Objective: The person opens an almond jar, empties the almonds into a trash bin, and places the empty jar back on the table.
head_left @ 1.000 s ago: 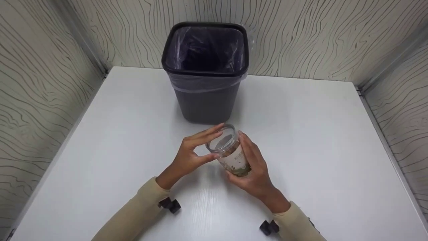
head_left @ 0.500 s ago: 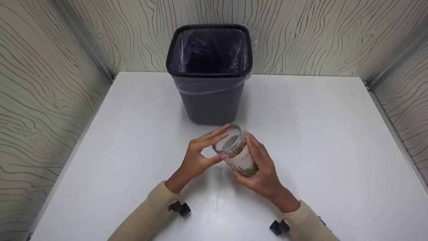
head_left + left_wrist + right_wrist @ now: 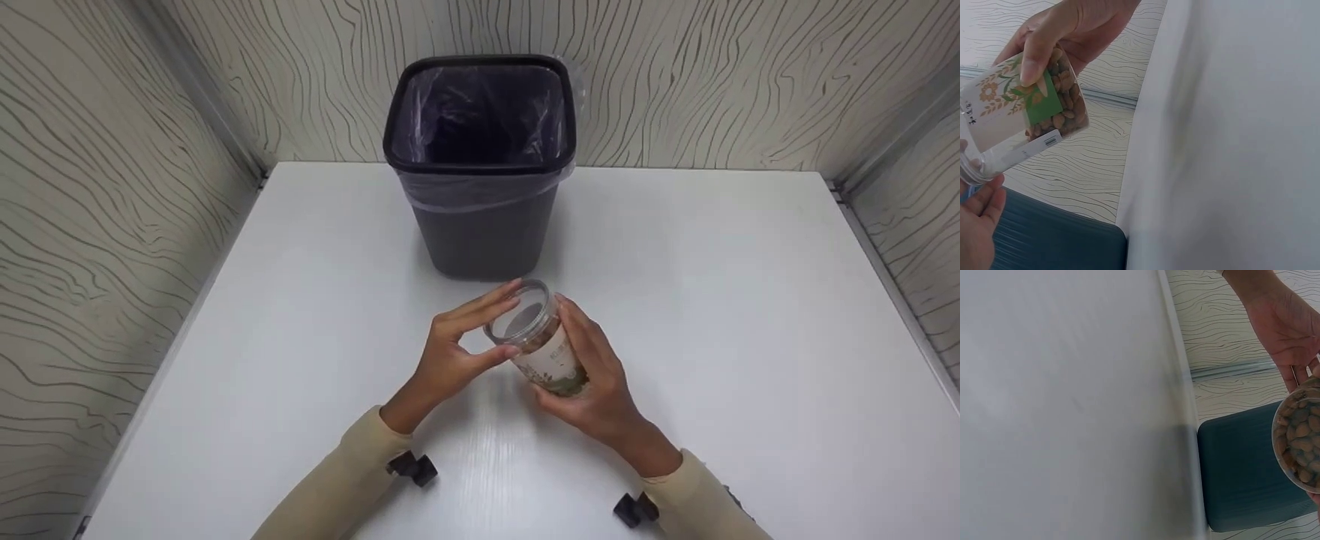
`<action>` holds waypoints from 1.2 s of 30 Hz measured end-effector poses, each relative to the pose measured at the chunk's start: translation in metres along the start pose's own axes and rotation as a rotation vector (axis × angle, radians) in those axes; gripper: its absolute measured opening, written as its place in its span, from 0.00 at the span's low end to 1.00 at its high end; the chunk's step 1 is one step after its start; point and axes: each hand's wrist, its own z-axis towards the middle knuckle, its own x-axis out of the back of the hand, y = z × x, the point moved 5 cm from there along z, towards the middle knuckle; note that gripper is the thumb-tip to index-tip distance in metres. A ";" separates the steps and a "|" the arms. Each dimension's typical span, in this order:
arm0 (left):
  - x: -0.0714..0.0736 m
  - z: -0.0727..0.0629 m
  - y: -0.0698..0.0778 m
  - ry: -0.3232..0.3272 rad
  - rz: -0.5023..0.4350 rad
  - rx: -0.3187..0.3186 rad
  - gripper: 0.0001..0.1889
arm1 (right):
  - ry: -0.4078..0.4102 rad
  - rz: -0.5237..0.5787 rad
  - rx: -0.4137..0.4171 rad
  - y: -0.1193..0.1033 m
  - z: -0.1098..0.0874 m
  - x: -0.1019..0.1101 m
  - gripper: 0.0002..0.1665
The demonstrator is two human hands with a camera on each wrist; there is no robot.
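Note:
A clear plastic jar of almonds [image 3: 553, 363], with a white and green label, is held tilted above the table. Its round clear top faces up and to the left in the head view. My right hand [image 3: 602, 384] grips the jar's body, thumb near the base. My left hand [image 3: 448, 357] holds the top rim between thumb and fingers. In the left wrist view, almonds [image 3: 1067, 101] show through the side of the jar. The right wrist view catches the jar's almond-filled base [image 3: 1300, 439], partly cut off by the frame. Whether a separate lid is on, I cannot tell.
A dark grey trash bin [image 3: 487, 240] with a clear liner stands on the white table [image 3: 712, 300], just beyond the hands. Wood-grain patterned panels [image 3: 712, 90] close off the back and sides. Small black devices [image 3: 637, 510] sit at both wrists.
The whole scene has shifted slightly right in the head view, bin and table included. Both hands keep the same hold on the jar.

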 end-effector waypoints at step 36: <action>0.000 -0.003 0.004 0.035 0.022 -0.007 0.29 | -0.010 0.019 -0.024 0.000 -0.002 -0.002 0.59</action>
